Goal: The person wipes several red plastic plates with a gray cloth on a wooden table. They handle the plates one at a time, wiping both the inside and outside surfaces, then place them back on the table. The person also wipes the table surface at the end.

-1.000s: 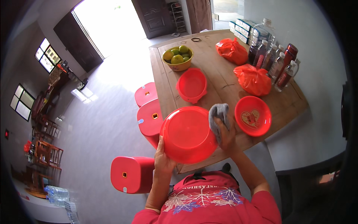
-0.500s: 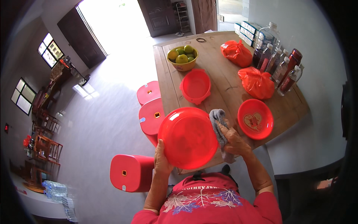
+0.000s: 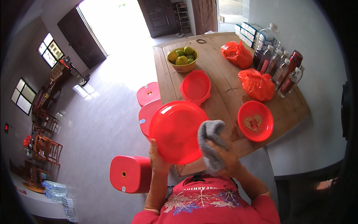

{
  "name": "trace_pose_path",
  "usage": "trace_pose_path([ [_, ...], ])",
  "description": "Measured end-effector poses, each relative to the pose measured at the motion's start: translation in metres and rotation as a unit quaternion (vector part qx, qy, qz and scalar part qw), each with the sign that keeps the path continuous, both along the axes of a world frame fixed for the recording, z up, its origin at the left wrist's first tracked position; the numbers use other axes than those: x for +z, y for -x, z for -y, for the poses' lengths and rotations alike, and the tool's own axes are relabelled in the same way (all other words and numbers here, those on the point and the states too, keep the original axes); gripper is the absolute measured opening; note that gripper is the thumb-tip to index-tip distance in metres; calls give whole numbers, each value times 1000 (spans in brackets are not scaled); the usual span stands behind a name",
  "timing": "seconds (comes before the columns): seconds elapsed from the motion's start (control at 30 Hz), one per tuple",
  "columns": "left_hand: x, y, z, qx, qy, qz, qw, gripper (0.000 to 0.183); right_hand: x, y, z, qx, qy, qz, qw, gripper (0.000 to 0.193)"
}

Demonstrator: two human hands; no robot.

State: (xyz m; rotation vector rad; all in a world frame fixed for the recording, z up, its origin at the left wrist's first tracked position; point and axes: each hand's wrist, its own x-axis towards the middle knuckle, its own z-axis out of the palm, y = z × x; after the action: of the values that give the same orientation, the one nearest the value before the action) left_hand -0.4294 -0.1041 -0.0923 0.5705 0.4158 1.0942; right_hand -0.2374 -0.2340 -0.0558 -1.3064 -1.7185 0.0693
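My left hand [image 3: 158,158] grips the lower left rim of a round red plastic basin [image 3: 177,130], tilted up in front of me above the table's near edge. A grey cloth [image 3: 210,143] is bunched in my right hand [image 3: 226,158], against or just beside the basin's right rim. The right fingers are partly blurred and covered by the cloth. Beyond the basin, a red plastic bowl with side tabs [image 3: 195,87] rests on the wooden table. A red plate with a gold heart print [image 3: 255,121] lies to the right of my right hand.
On the wooden table [image 3: 220,80] stand a yellow bowl of green citrus fruit [image 3: 182,67], two knotted red plastic bags [image 3: 257,84], several bottles [image 3: 289,82] and stacked boxes [image 3: 248,31] by the wall. Red stools [image 3: 130,173] line its left side.
The basin has shifted slightly left and up with my left hand. My right hand and the cloth have moved left, closer over the basin's rim.
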Motion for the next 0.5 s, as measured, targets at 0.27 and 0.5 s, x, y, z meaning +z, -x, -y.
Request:
trace_pose_path([
  [0.27,-11,-22,37,-28,-279,-280,918,30,35,28,-50,49,-67,84,993,42],
  [0.5,7,-2,46,-163,-275,-303,898,28,38,-46,-73,98,8,-82,992,38],
])
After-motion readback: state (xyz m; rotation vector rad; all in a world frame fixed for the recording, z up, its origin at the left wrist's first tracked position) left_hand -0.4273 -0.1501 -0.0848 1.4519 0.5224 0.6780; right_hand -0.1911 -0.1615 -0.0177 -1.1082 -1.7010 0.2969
